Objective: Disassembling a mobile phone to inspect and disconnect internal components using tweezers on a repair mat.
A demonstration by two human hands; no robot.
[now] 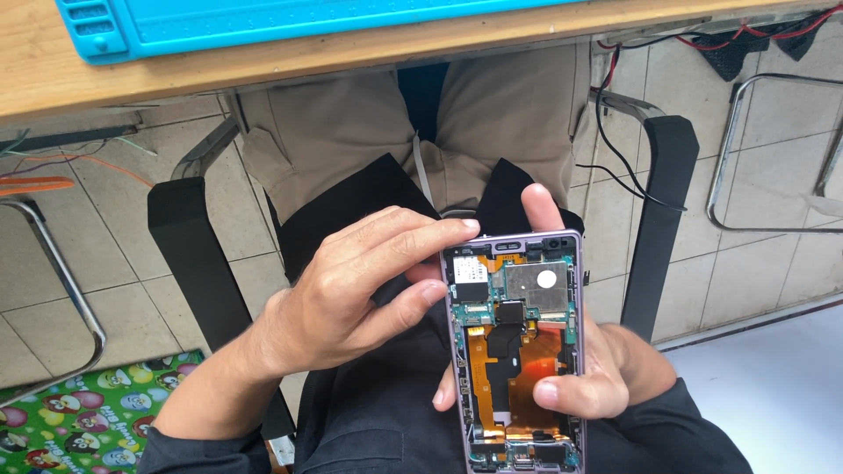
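- right hand cradles the opened lilac-framed smartphone over the lap, thumb pressed on its orange flex
- left hand loose, fingertips on the top-left edge, gripping nothing
- held off the wooden desk, so a slip probably drops it on the tiles

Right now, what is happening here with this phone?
A seated person holds an opened phone over their lap, its back cover off and the circuit boards and orange flex cables showing. The right hand cradles it from beneath, thumb resting on the exposed inside. The left hand reaches in from the side, fingertips touching the phone's upper left edge. A blue mat lies on the wooden desk ahead.
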